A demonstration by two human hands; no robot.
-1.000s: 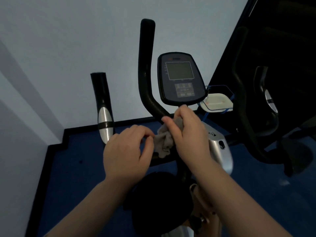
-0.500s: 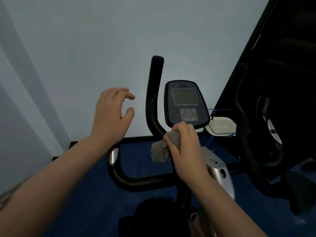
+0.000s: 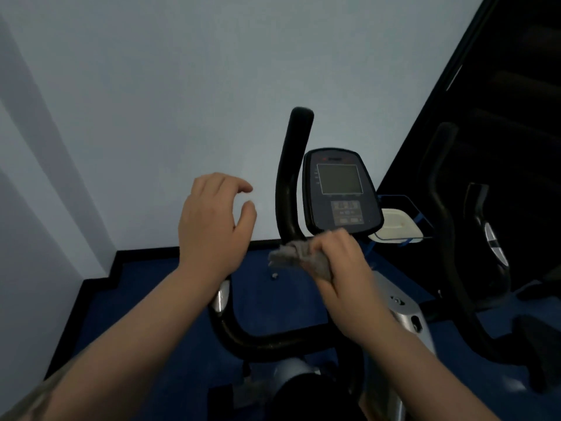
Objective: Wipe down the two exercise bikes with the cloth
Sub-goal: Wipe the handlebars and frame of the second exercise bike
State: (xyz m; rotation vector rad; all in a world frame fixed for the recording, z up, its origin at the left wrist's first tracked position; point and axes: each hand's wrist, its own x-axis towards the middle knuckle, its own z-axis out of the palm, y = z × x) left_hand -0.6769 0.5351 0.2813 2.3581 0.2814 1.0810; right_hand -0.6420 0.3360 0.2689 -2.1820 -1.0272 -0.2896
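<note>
The near exercise bike fills the middle of the view, with black curved handlebars [image 3: 291, 177] and a dark console [image 3: 341, 192]. My right hand [image 3: 343, 268] grips a bunched grey cloth [image 3: 291, 256], which is pressed at the base of the upright right handlebar, just below the console. My left hand [image 3: 215, 226] hovers in the air to the left of that handlebar, fingers curled and apart, holding nothing. It hides the top of the left handlebar grip [image 3: 221, 296]. A second exercise bike [image 3: 449, 238] stands in shadow at the right.
A pale wall rises close behind the bike, and blue flooring [image 3: 170, 299] with a black skirting edge lies below. A white tray in a blue wire holder [image 3: 397, 226] sits between the two bikes. The right side of the view is very dark.
My left hand let go of the cloth and rose up to the left. The view tilted upward. My right hand stayed at the handlebar base with the cloth.
</note>
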